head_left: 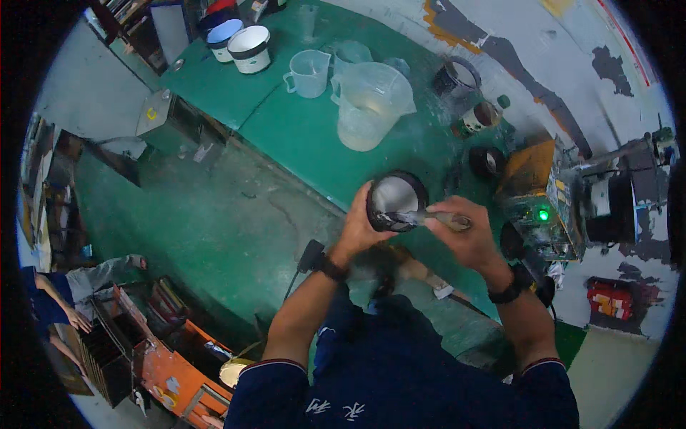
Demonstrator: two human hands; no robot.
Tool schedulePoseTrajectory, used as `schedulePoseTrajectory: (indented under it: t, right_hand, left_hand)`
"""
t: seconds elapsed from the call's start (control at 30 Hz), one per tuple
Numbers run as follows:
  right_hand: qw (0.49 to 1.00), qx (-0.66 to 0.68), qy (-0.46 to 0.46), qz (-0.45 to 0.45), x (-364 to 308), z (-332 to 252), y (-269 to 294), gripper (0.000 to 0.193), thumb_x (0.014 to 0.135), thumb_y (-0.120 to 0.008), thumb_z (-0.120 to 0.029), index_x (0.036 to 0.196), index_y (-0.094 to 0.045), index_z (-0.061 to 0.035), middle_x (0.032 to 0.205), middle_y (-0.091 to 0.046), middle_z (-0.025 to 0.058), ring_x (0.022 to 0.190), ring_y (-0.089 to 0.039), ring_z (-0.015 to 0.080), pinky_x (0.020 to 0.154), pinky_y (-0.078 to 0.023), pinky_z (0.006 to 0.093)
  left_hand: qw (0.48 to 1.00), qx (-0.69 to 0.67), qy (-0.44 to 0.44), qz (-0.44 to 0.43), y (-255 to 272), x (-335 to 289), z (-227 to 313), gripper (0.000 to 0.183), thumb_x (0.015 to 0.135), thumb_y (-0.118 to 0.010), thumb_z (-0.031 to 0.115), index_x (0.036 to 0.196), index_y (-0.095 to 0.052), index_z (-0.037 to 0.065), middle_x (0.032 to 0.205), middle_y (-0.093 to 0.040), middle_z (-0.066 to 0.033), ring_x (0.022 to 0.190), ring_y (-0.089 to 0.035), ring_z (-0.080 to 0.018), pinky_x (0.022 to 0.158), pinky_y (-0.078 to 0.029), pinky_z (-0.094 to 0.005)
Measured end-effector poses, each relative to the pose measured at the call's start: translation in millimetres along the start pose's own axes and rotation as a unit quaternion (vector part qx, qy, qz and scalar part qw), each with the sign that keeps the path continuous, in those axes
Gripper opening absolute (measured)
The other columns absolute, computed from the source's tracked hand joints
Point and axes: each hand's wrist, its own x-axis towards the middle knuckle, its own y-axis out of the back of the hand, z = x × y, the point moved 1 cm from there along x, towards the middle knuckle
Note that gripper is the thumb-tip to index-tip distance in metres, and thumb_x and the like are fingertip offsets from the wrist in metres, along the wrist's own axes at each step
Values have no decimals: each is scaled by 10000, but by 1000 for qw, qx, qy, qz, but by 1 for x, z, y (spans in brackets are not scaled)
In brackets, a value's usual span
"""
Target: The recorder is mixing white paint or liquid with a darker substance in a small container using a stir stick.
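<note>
My left hand [357, 230] grips a round black tin [395, 200] with grey paste inside, tilted toward me above the edge of the green table [286, 121]. My right hand [468, 232] holds a paste-smeared flat scraper [429, 217]; its blade reaches into the tin's mouth. Both wrists wear dark bands.
On the table stand a large clear jug [368, 104], a smaller clear measuring cup [309, 73], two white tubs [249, 48], dark tins [455, 77] and a black ring [487, 161]. An orange machine with a green light [539, 200] sits at right. Another person [68, 289] crouches at lower left.
</note>
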Motion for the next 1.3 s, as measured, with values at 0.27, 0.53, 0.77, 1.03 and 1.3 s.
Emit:
schedulePoseTrajectory:
  t: [0.27, 0.53, 0.77, 1.03, 1.3]
  right_hand:
    - [995, 9, -87, -57, 32, -10, 40, 210, 843, -797, -140, 997, -729, -14, 841, -644, 52, 752, -570, 111, 677, -452, 269]
    - [980, -67, 107, -156, 66, -5, 33, 211, 817, -785, -96, 998, -714, -13, 858, -653, 120, 754, -635, 229, 667, -484, 325]
    - [984, 5, -55, -172, 66, 42, 43, 223, 870, -762, -152, 1007, -705, 16, 806, -708, 115, 705, -678, 184, 636, -520, 293]
    - [941, 200, -264, -70, 27, 82, 37, 240, 887, -750, -124, 1019, -693, 68, 830, -726, 130, 696, -703, 179, 630, -591, 298]
    - [969, 132, -198, -67, 49, 6, 59, 213, 879, -765, -139, 1004, -717, 26, 875, -731, 88, 756, -694, 147, 669, -568, 288]
  left_hand:
    - [999, 44, 27, 8, 7, -2, 14, 1373, 467, -1003, 308, 1540, -208, -12, 1531, -366, -243, 1421, -379, -388, 1178, -343, -432]
    - [999, 13, 21, 49, 0, -8, 7, 1282, 507, -991, 287, 1521, -262, -1, 1489, -426, -242, 1373, -444, -395, 1159, -370, -437]
    - [996, 50, 17, 78, -8, -10, 16, 1263, 502, -991, 283, 1510, -282, 4, 1497, -419, -232, 1378, -439, -389, 1155, -375, -435]
    - [996, 35, -1, 85, -12, -8, 12, 1235, 511, -984, 271, 1506, -294, 28, 1419, -492, -208, 1316, -506, -368, 1105, -427, -429]
    - [997, 11, 38, 66, -4, -13, 9, 1262, 515, -984, 316, 1512, -281, -8, 1486, -430, -243, 1383, -429, -405, 1157, -363, -446]
